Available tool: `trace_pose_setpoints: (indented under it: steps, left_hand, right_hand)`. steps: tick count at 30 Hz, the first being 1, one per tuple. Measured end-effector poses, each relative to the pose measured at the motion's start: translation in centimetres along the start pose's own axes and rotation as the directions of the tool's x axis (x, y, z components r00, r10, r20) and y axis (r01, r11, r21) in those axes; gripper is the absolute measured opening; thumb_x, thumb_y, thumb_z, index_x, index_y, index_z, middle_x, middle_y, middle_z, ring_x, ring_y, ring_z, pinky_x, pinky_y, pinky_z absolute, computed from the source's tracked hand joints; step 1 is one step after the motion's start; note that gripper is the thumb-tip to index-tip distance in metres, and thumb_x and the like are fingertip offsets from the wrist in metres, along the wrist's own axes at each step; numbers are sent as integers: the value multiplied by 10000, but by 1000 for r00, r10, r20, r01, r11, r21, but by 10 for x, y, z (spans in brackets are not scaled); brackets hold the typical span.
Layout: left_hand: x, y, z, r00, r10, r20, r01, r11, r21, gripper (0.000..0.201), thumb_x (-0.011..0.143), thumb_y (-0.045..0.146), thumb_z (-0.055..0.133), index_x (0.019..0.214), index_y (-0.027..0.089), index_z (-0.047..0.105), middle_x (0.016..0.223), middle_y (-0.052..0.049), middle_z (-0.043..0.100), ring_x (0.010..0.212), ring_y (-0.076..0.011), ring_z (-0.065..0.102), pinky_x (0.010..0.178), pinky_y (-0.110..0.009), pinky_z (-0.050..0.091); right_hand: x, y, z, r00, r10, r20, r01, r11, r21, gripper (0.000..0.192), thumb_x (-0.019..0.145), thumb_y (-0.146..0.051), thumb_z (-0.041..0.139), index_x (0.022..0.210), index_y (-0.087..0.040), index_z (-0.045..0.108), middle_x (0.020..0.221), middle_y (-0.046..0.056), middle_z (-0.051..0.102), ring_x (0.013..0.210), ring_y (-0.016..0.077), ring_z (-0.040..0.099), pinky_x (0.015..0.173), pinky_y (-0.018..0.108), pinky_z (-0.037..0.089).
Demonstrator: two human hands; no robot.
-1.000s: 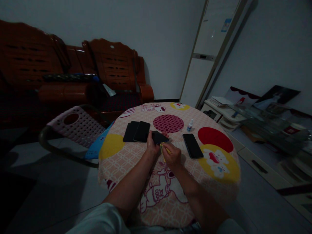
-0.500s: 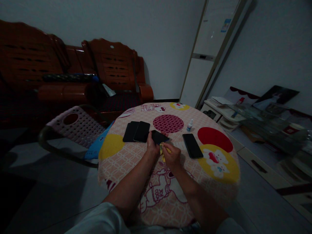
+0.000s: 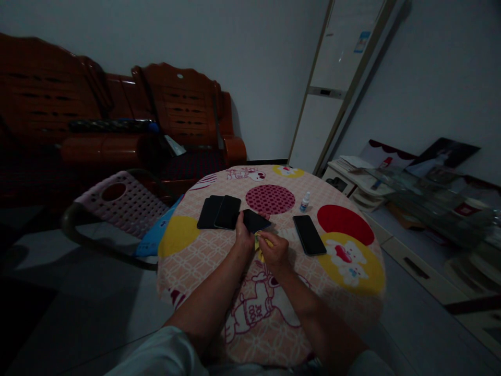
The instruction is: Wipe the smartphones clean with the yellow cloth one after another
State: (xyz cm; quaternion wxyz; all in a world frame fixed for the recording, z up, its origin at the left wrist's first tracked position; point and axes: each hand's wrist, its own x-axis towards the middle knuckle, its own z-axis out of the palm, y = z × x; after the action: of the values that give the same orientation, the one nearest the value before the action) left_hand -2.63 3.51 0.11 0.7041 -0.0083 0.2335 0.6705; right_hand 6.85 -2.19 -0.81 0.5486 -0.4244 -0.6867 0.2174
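A dark smartphone (image 3: 255,220) rests in my left hand (image 3: 245,236), thumb along its near left edge and fingertips showing past its far side. My right hand (image 3: 275,249) pinches a small yellow cloth (image 3: 260,253) at the phone's near edge. Left of my hands lie several flat black devices, overlapping; the top one is a phone (image 3: 227,212) with a dark screen. Another black smartphone (image 3: 309,235) lies face up to the right of my right hand. Beyond it stands a small white spray bottle (image 3: 305,202) with a blue label.
A patterned cloth covers the round table (image 3: 219,250). A woven chair (image 3: 121,201) stands at its left, with wooden sofa seats (image 3: 176,104) behind. On the right is a low cabinet (image 3: 407,261) with glass shelving; a tall white air conditioner (image 3: 329,89) stands at the back.
My right hand and the yellow cloth have shifted slightly left along the phone's near edge. My left hand and the other things look unmoved.
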Motion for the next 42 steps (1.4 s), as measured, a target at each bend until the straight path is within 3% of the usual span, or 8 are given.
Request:
trace_pose_setpoints:
  steps: [14,24,30,42]
  left_hand:
    - [-4,1,2,1000,0,-7,0,1000,-8,482,857,500,443,853,66,651,721,-136,663,725,-238,664,746,-363,533]
    - [-2,1,1,1000,19,14,-18,1000,-4,445,884,470,406,812,98,640,702,-117,657,738,-236,664,739,-378,540]
    - [1,1,-1,999,29,13,-29,1000,-1,438,877,474,416,825,103,641,707,-112,657,743,-231,661,753,-378,535]
    - [0,2,0,999,34,26,-34,999,0,443,881,460,417,791,93,647,682,-110,652,697,-221,654,730,-371,537]
  right_hand:
    - [0,1,0,999,-38,-9,38,999,-14,179,797,-204,561,841,-189,734,810,60,746,730,191,703,668,262,536]
    - [6,10,-7,996,23,-91,-26,999,-39,185,807,-240,556,837,-194,733,807,47,741,727,186,692,672,267,539]
    - [4,10,-6,999,15,-37,-16,1000,-22,192,816,-246,554,870,-200,732,812,42,740,730,182,694,671,257,540]
    - [4,11,-6,999,17,-39,-18,1000,-22,186,804,-221,558,860,-192,733,820,45,742,734,184,695,686,265,542]
